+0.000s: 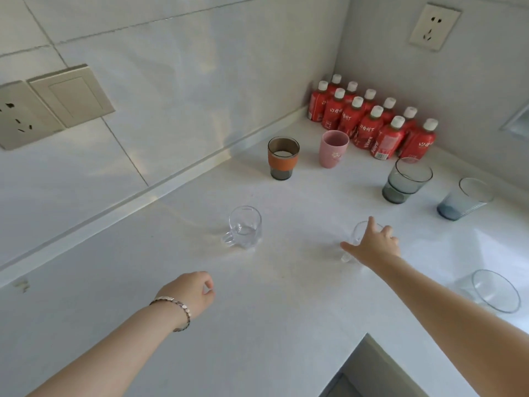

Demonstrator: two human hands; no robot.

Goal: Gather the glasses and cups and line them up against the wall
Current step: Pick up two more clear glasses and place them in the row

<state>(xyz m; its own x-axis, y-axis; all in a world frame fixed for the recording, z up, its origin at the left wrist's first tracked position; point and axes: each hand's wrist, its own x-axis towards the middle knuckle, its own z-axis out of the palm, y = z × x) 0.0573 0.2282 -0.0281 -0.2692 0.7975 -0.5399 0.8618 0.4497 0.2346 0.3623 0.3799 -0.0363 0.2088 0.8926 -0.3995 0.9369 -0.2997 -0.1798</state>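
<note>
On the white surface [286,296], right hand [372,245] wraps a clear glass mug [361,234] at four o'clock; empty left hand [191,290] loosely curled. Second empty mug [245,227] centre, red bottles [372,121] two o'clock.

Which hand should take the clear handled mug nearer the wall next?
Left. The left hand hangs empty, loosely curled, just short of that clear handled mug. The right hand is already wrapped on the other clear mug, farther right.
</note>
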